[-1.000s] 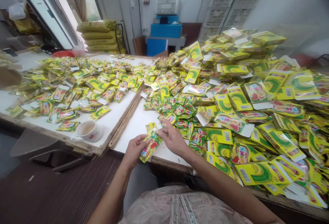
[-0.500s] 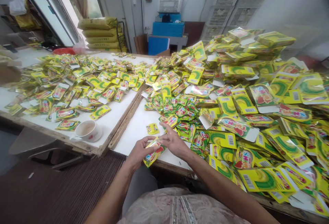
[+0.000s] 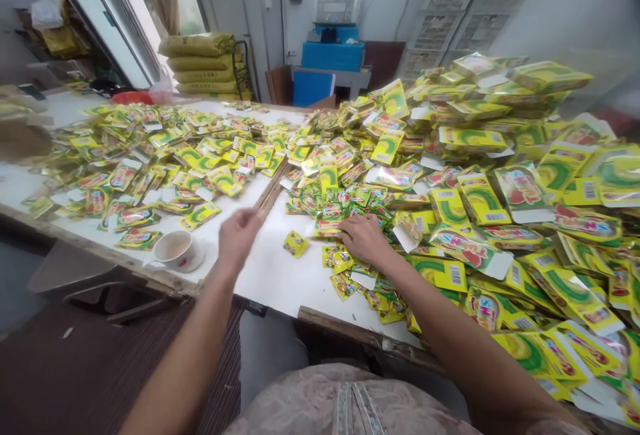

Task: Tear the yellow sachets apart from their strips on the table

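My left hand (image 3: 239, 238), smeared by motion, is over the white table near the wooden strip, right of a white cup (image 3: 174, 250); its fingers look bent, and nothing shows clearly in them. My right hand (image 3: 366, 238) rests on a heap of small green packets (image 3: 355, 198), its fingers closed over something I cannot make out beside a yellow pack (image 3: 327, 228). A single small yellow packet (image 3: 296, 244) lies between the hands. More small packets (image 3: 343, 283) lie below my right hand.
A tall pile of yellow-green boxes (image 3: 475, 198) covers the right side. Many filled packs (image 3: 165, 148) spread over the left table. A wooden edge (image 3: 350, 328) runs along the front. Stacked sacks (image 3: 200, 65) and blue boxes (image 3: 333, 56) stand behind.
The pack that both hands held is no longer between them. My left hand has moved up and left, my right hand right onto the heap. The single small packet has turned slightly.
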Tool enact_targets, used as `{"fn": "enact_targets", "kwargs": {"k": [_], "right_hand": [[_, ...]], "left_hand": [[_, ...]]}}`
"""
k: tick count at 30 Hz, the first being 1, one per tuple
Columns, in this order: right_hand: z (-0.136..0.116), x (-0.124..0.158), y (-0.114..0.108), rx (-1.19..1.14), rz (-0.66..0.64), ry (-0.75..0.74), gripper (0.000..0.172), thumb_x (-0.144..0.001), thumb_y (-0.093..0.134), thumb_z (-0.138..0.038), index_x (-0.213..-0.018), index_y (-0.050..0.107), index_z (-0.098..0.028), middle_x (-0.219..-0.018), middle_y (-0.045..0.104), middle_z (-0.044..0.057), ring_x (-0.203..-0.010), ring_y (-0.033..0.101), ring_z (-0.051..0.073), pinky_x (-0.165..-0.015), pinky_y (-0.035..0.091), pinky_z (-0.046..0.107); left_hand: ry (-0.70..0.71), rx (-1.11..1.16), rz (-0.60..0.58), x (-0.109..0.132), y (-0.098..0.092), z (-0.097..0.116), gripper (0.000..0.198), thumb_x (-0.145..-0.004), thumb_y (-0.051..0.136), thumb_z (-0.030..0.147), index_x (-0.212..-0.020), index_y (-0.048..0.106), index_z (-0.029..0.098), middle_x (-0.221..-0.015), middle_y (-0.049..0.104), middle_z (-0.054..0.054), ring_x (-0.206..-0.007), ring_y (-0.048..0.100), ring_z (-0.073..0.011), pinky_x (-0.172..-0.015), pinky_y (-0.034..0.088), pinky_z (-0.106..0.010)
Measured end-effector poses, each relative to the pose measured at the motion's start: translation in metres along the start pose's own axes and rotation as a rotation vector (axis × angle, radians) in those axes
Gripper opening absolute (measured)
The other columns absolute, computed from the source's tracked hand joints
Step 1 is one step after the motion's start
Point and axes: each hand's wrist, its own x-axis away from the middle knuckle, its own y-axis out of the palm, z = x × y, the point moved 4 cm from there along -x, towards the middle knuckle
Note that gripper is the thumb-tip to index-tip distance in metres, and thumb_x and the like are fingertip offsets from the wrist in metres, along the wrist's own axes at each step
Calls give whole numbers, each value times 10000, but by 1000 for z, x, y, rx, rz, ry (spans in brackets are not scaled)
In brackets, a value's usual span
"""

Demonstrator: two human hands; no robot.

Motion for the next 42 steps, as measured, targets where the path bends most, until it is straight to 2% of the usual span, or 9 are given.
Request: {"fn": "enact_targets", "kwargs": {"k": [3, 8, 13, 17, 21, 25, 31, 36, 42], "right_hand": [[-6, -2, 8, -5, 27, -56, 314, -839, 484, -252, -1130, 584, -189, -1262, 562, 123, -1143, 439, 273, -863, 253, 404], [-15, -16, 20, 27, -44, -55, 387, -772, 541, -216, -1156, 565, -174, -1103, 638, 129, -1048, 499, 286, -879, 262, 432], [-42, -11, 14, -175, 24, 87, 498, -752, 585, -311, -1215, 496, -152, -1037, 651, 125, -966, 553, 280, -835, 324, 389], [-68, 10, 15, -434, -60, 31, 513, -833, 546, -400, -1290, 433, -194, -1062, 662, 83, -943, 579, 229, -816, 354, 340], [-49, 21, 19, -176, -83, 54, 416, -829, 584, -274, -1230, 512, -191, -1052, 663, 115, -1024, 512, 284, -839, 311, 410], [-25, 18, 29, -26, -152, 18, 119, -743, 664, -197, -857, 654, -164, -881, 669, 103, -964, 499, 281, -796, 309, 391], [-34, 6, 25, -444, 63, 25, 181, -854, 497, -238, -957, 636, -181, -953, 648, 83, -885, 554, 211, -766, 391, 320], [-52, -6, 34, -904, -4, 29, 234, -776, 617, -273, -994, 641, -191, -1018, 652, 46, -941, 588, 195, -819, 424, 306], [-74, -13, 35, -758, -153, -128, 131, -686, 724, -211, -814, 714, -189, -849, 644, 38, -820, 588, 184, -755, 424, 297]], "left_hand": [[-320, 110, -210, 46, 33, -38, 396, -593, 715, 462, -771, 641, 116, -656, 670, -60, -599, 613, -153, -602, 482, -273], [-541, 171, -200, 79, 52, -65, 408, -546, 773, 405, -804, 636, 120, -656, 672, -54, -557, 620, -151, -568, 487, -270], [-557, 267, -250, 85, 53, -60, 475, -617, 737, 482, -889, 648, 103, -758, 700, -90, -658, 658, -165, -640, 508, -271], [-537, 515, -212, 85, 56, -56, 581, -554, 791, 453, -994, 581, 137, -793, 712, -62, -674, 662, -167, -640, 511, -267], [-504, 434, -211, 84, 44, -61, 561, -532, 813, 412, -953, 542, 160, -728, 708, -31, -595, 645, -168, -565, 495, -263], [-480, 260, -333, 89, 33, -67, 510, -533, 808, 400, -925, 595, 154, -693, 703, -26, -591, 639, -178, -551, 471, -256], [-399, 122, -347, 94, 26, -72, 493, -524, 802, 386, -939, 656, 163, -681, 692, -9, -650, 638, -194, -563, 454, -246], [-448, 240, -445, 98, 25, -66, 552, -535, 809, 367, -1012, 618, 165, -719, 703, -18, -651, 649, -190, -579, 473, -252], [-519, 412, -497, 99, 20, -67, 535, -532, 824, 358, -981, 618, 152, -762, 723, -39, -666, 671, -191, -644, 500, -276]]}}
